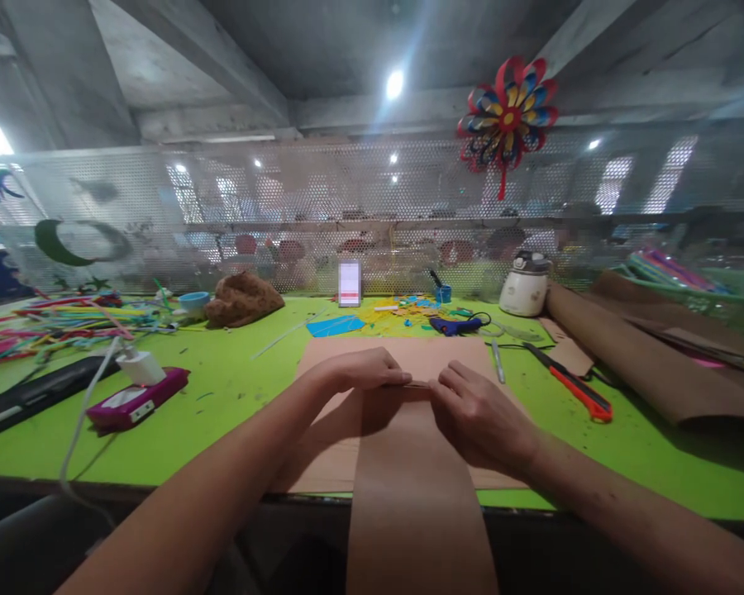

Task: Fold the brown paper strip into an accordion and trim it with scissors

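Observation:
A long strip of brown paper [409,479] runs from the middle of the green table toward me and hangs over the front edge. My left hand [363,369] and my right hand [474,409] both pinch its far end, fingers pressed together on the paper's edge. Under the strip lies a wider brown sheet [409,351]. An orange utility knife [574,382] lies just right of my right hand, with a thin pen [497,361] between them.
A magenta case with a white charger [136,392] and a black slab [37,392] lie left. Coloured strips [55,322], a brown bag [243,299], a lit phone [350,283], a blue glue gun [455,326], a white pot [525,285] and rolled brown paper [651,364] line the back and right.

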`<state>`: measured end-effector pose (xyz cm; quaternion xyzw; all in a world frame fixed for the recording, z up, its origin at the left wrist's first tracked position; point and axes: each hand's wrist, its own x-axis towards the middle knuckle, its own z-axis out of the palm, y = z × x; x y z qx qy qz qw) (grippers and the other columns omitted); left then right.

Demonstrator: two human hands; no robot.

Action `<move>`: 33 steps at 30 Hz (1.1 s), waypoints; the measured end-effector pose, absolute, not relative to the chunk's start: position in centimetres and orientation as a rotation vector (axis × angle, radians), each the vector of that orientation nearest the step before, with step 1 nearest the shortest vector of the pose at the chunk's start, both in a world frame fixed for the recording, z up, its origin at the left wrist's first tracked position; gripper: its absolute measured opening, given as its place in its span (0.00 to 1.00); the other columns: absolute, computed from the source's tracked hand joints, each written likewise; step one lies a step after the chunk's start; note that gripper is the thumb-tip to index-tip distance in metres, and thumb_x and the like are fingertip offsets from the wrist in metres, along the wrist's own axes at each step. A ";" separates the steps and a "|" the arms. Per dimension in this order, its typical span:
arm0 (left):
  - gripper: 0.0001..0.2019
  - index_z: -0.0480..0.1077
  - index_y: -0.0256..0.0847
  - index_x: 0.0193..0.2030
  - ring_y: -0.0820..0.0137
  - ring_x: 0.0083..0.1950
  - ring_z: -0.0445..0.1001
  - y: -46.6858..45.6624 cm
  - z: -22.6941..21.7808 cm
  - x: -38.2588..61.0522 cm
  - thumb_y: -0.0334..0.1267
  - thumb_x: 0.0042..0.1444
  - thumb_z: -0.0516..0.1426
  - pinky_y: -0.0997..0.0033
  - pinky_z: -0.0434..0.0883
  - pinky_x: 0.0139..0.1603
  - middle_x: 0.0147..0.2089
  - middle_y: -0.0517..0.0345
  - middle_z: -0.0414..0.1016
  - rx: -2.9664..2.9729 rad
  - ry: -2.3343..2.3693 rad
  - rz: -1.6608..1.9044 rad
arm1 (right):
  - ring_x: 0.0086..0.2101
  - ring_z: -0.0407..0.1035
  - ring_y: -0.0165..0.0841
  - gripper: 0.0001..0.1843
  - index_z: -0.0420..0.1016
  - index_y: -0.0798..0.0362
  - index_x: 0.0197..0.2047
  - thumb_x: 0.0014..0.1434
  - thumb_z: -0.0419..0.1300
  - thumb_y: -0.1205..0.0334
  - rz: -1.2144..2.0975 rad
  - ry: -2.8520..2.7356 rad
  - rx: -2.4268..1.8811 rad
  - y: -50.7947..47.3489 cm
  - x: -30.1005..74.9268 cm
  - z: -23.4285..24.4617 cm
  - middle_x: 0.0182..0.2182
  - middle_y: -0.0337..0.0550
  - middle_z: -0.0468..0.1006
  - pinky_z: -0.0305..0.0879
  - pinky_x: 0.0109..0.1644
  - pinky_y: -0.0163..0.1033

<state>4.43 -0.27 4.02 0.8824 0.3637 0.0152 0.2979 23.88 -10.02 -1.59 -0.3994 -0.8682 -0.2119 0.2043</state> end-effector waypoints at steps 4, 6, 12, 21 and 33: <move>0.20 0.62 0.37 0.21 0.77 0.22 0.50 -0.5 3.3 3.7 0.53 0.51 0.53 0.74 0.50 0.22 0.19 0.65 0.53 2.238 0.902 0.058 | 0.33 0.57 0.39 0.07 0.68 0.57 0.33 0.54 0.51 0.75 -0.590 -2.436 -1.103 -9.5 24.0 -1.9 0.31 0.49 0.66 0.56 0.36 0.44; 0.20 0.61 0.37 0.21 0.77 0.22 0.50 -0.6 2.9 3.5 0.53 0.51 0.53 0.75 0.50 0.22 0.19 0.65 0.53 2.222 0.864 0.088 | 0.34 0.57 0.38 0.08 0.68 0.57 0.33 0.56 0.50 0.75 -0.549 -2.424 -1.111 -9.4 24.0 -2.0 0.32 0.49 0.67 0.56 0.37 0.43; 0.19 0.63 0.36 0.24 0.77 0.23 0.54 -0.6 1.9 3.1 0.52 0.52 0.52 0.76 0.53 0.23 0.20 0.64 0.57 2.250 0.772 0.121 | 0.38 0.60 0.37 0.07 0.69 0.55 0.34 0.59 0.51 0.70 -0.180 -2.239 -1.071 -9.9 24.0 -1.2 0.34 0.48 0.69 0.59 0.41 0.42; 0.17 0.67 0.35 0.28 0.76 0.26 0.58 -1.7 2.0 4.6 0.47 0.56 0.49 0.77 0.58 0.28 0.24 0.62 0.63 2.403 0.667 0.247 | 0.20 0.50 0.24 0.18 0.65 0.56 0.23 0.57 0.55 0.50 1.068 -1.688 -1.108 -8.8 23.3 -1.3 0.17 0.33 0.56 0.46 0.21 0.31; 0.16 0.71 0.34 0.30 0.75 0.27 0.60 -2.2 1.6 4.2 0.46 0.55 0.52 0.77 0.57 0.27 0.25 0.59 0.67 2.358 0.747 0.261 | 0.18 0.50 0.23 0.11 0.67 0.56 0.26 0.50 0.61 0.57 1.382 -1.368 -1.017 -9.6 23.4 -1.5 0.17 0.31 0.57 0.45 0.20 0.31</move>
